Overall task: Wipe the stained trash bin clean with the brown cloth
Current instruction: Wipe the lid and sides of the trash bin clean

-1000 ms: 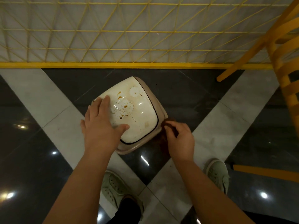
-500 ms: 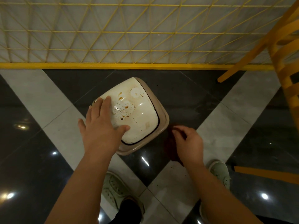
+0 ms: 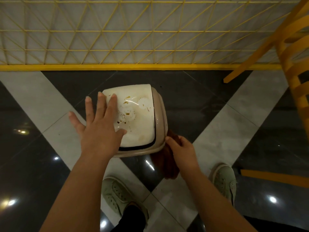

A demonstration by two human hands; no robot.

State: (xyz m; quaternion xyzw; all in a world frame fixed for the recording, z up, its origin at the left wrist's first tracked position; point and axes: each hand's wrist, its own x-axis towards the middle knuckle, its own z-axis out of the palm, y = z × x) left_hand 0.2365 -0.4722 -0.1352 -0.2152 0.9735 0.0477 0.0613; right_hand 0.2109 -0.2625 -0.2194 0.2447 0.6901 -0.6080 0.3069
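Head view, the only one. Trash bin (image 3: 138, 118) sits mid-frame on the dark-and-pale tiled floor (image 3: 234, 124), white lid up, beige rim around it. Brown drips and pale ring marks cluster at the lid's centre and toward its upper right; none look wiped yet.

Left hand (image 3: 98, 129), left of centre: fingers spread and straight, palm flat on the lid's left side, thumb reaching toward the stains. Reads as steadying the bin, not gripping it.

Right hand (image 3: 182, 151), just below and right of the bin's lower right corner: fingers curled round the brown cloth (image 3: 165, 163), which hangs bunched below the hand and touches or nearly touches the rim; cannot tell which.

Yellow wire grid (image 3: 117, 30) across the top of frame, yellow chair (image 3: 297, 81) at the right edge, two pale green shoes (image 3: 117, 195) at the bottom.

Judgement: the step in hand is bringing the cloth to the bin; the wiping itself seems not yet begun. The next move likely calls for lifting the cloth over the rim onto the lid's stained middle and rubbing with pressure, the left hand bracing so the bin does not slide on the glossy tile.
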